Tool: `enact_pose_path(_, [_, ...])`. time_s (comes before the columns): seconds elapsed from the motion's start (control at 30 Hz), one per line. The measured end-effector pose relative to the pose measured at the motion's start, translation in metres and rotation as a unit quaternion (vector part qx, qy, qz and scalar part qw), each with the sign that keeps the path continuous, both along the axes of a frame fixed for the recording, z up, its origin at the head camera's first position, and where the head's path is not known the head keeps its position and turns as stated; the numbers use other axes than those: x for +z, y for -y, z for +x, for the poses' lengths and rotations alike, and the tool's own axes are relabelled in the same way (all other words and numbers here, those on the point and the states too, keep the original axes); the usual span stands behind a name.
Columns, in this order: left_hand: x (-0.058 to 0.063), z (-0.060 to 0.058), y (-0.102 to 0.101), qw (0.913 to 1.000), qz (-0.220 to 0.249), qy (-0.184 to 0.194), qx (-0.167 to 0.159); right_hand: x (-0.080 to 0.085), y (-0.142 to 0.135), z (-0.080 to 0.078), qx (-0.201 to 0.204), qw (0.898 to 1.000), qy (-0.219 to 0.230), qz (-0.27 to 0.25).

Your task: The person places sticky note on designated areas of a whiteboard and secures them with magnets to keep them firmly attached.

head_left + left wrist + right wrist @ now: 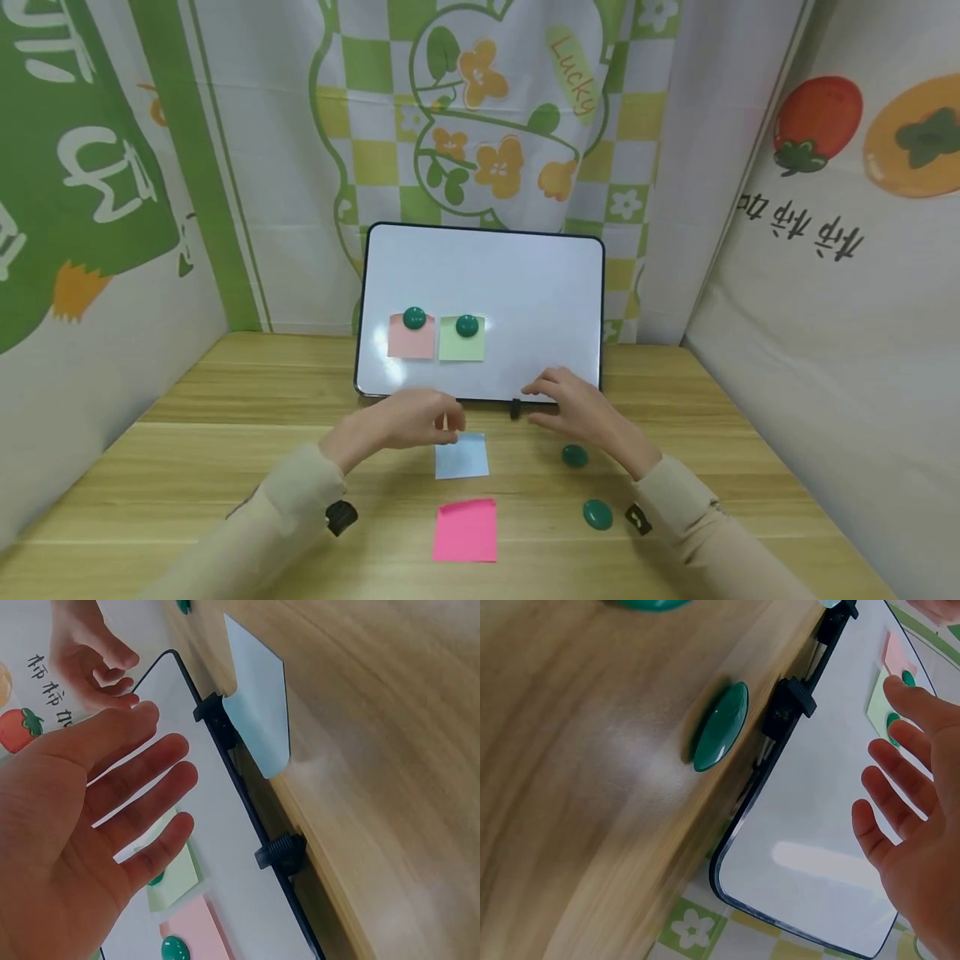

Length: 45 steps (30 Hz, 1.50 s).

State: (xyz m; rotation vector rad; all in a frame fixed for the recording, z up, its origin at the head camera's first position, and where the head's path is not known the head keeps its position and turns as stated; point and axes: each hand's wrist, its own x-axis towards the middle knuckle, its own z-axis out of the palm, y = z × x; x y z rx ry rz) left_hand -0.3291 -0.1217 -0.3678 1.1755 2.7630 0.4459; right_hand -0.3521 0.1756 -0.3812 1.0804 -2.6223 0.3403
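On the wooden table (285, 517), between the whiteboard (517, 283) and the hot-pink sticky note (465, 533): the light-blue sticky note (462, 460). Just below the left hand (420, 417) in the head view, toward the wearer from the fingertips, and apart from them in the left-wrist view. Nearer to that hand than to the right hand (576, 407), over by the whiteboard's lower edge. Nothing held on either side, with the left fingers loosely curved and parted, and the right fingers bent and spaced apart. Almost square, so without a real long axis or a pointing end; set with the far side roughly parallel to the whiteboard's lower edge. Possibly curled up along that far side, though hard to judge from the left-wrist angle. Toward the wearer from the right hand, on the table: a green domed magnet (574, 456), clear of the fingers.
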Motion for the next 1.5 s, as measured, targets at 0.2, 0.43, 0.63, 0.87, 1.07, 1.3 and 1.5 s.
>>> enact_pose_path(0.2, [-0.007, 0.005, 0.0, 0.9989, -0.016, 0.045, 0.006, 0.002, -0.01, 0.014, 0.001, 0.999, 0.053, -0.005])
enact_pose_path(0.43, [-0.008, 0.013, 0.001, 0.9971, -0.012, 0.075, -0.004, 0.002, -0.022, 0.027, -0.002, 0.995, 0.1, 0.0])
enact_pose_path(0.63, [-0.01, 0.019, -0.001, 0.9968, -0.014, 0.078, -0.006, -0.002, -0.033, 0.033, -0.008, 0.993, 0.121, 0.011])
enact_pose_path(0.87, [-0.01, 0.026, 0.001, 0.9952, -0.01, 0.097, 0.001, -0.002, -0.043, 0.042, -0.003, 0.989, 0.149, 0.02])
enact_pose_path(1.07, [-0.013, 0.026, 0.006, 0.9954, 0.002, 0.096, -0.003, -0.009, -0.049, 0.045, 0.007, 0.982, 0.188, 0.007])
enact_pose_path(1.3, [-0.013, 0.027, 0.008, 0.9933, 0.017, 0.114, -0.005, -0.016, -0.055, 0.048, 0.019, 0.982, 0.188, 0.007])
enact_pose_path(1.5, [-0.016, 0.029, 0.005, 0.9948, 0.004, 0.1, -0.019, -0.016, -0.057, 0.051, 0.045, 0.98, 0.192, 0.007])
